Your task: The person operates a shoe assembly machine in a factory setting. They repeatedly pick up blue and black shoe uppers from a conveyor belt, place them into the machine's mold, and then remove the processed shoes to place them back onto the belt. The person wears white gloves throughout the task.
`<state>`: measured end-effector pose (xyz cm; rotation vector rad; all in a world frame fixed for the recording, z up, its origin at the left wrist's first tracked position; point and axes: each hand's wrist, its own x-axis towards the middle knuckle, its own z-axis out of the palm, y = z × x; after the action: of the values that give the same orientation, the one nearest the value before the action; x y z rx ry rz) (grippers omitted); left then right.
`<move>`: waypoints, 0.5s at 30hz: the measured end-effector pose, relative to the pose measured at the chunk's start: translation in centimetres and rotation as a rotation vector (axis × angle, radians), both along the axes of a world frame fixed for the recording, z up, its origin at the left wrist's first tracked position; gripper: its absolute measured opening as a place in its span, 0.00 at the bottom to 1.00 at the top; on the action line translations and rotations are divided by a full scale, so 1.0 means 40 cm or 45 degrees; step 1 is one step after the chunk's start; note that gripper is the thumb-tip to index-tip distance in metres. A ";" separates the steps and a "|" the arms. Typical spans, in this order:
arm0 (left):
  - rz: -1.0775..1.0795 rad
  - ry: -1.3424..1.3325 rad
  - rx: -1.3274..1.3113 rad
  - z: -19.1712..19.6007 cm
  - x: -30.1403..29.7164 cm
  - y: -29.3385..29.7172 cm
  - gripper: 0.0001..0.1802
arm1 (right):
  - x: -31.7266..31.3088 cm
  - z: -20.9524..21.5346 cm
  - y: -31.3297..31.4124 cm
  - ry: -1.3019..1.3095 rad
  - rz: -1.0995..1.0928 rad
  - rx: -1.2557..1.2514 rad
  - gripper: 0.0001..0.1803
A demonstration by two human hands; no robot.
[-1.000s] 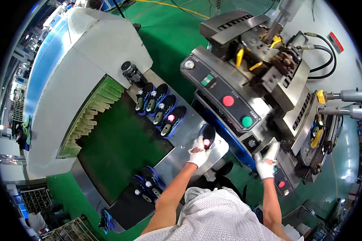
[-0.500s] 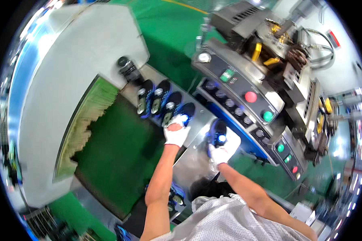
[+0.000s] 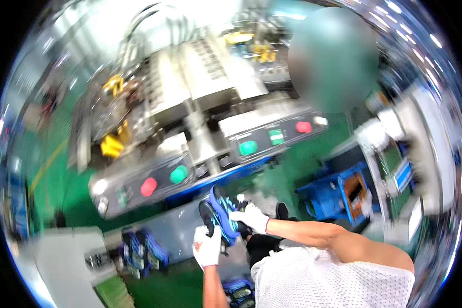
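Both my hands wear white gloves with red cuffs. My left hand (image 3: 207, 247), its fingers closed, grips the lower end of a black-and-blue shoe (image 3: 208, 214). Right beside it, my right hand (image 3: 251, 218) is closed on the side of a second shoe (image 3: 223, 209), black with bright blue along its edge. The two shoes are held close together above the grey metal bench (image 3: 182, 228), in front of the machine. Motion blur hides the finer details of the fingers.
A large machine (image 3: 205, 92) stands ahead, with red and green buttons on its control panels (image 3: 277, 136). Shoes (image 3: 143, 251) lie in a row on the bench at left, beside a white housing (image 3: 64, 264). Other shoes (image 3: 238, 293) sit near my body. A blue cart (image 3: 321, 200) stands at right.
My view has swung right, so the machine now lies straight ahead. My left hand has lifted a shoe from the row and brought it beside the one in my right hand.
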<state>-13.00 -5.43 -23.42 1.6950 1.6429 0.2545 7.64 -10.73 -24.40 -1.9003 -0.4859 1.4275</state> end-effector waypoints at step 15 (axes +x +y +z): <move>-1.184 -0.952 0.022 0.314 1.222 -0.477 0.16 | 0.707 0.416 -0.974 -0.352 -2.021 0.678 0.31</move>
<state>35.88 -24.50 -10.86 1.8668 0.2539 0.3670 35.93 -49.67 -7.77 -1.3059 0.4740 -0.0331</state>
